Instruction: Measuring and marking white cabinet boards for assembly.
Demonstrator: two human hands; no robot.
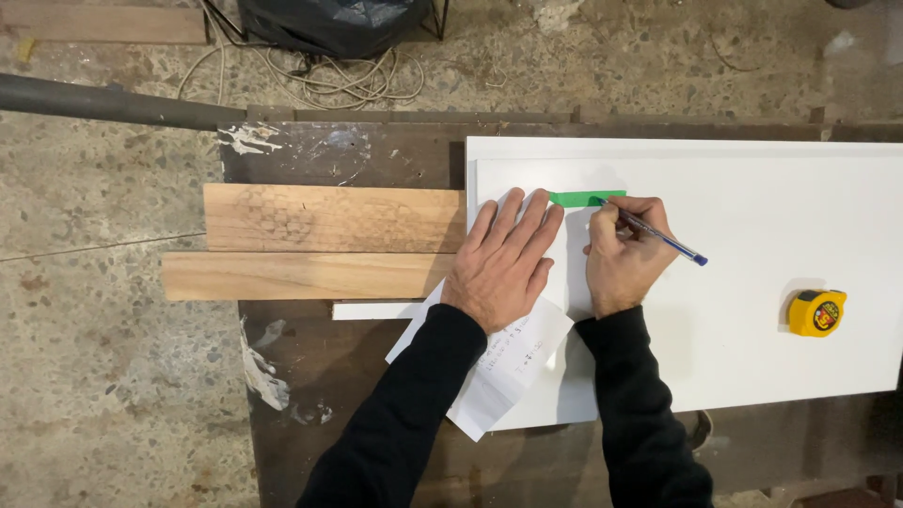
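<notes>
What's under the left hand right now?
The left hand lies flat on a paper sheet resting on the white panel. The part of the sheet beneath the palm is hidden.

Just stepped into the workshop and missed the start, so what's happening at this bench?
A person is marking a strip of green tape on a white panel with a blue pen held in the right hand. The left hand lies flat on a paper sheet. A yellow tape measure sits on the panel.

bare hands — long black sleeves (404, 414)
</notes>
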